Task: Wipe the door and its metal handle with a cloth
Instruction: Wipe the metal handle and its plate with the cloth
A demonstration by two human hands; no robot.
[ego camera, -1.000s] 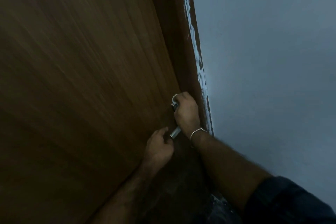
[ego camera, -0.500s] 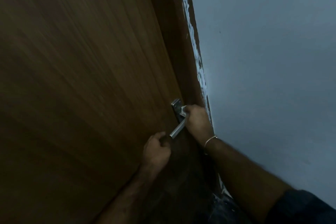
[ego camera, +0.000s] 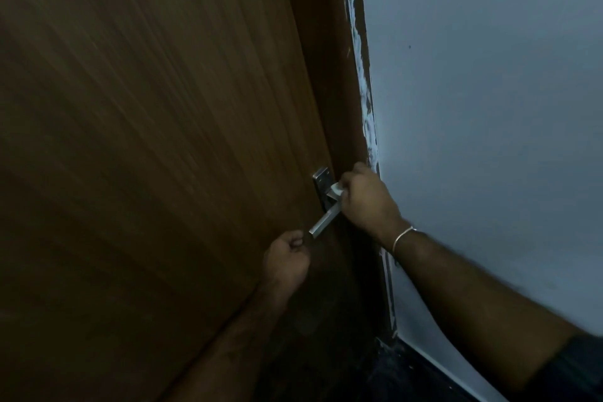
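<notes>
- Brown wood-grain door (ego camera: 146, 140) fills the left of the head view, tilted by the wide lens; its darker brown frame (ego camera: 339, 75) runs down the right edge, smeared with white paint where it meets the pale blue-grey wall (ego camera: 489, 91).
- Silver metal lever handle (ego camera: 324, 222) sits on a rectangular backplate (ego camera: 321, 178) near the door's right edge; the lever slants down and to the left.
- Right hand (ego camera: 367, 202) is at the lever's upper end, just beside the backplate; its grip is clenched on a small white cloth (ego camera: 337, 189) pressed against the metal — only a scrap of it shows between the fingers; a thin metal bangle (ego camera: 403, 238) circles the wrist.
- Left hand (ego camera: 287, 259) is below, fingers curled at the lever's free tip; whether they actually pinch the tip I cannot tell.
- Dark sleeve (ego camera: 574, 372) covers the right arm's upper part; the left forearm is bare.
</notes>
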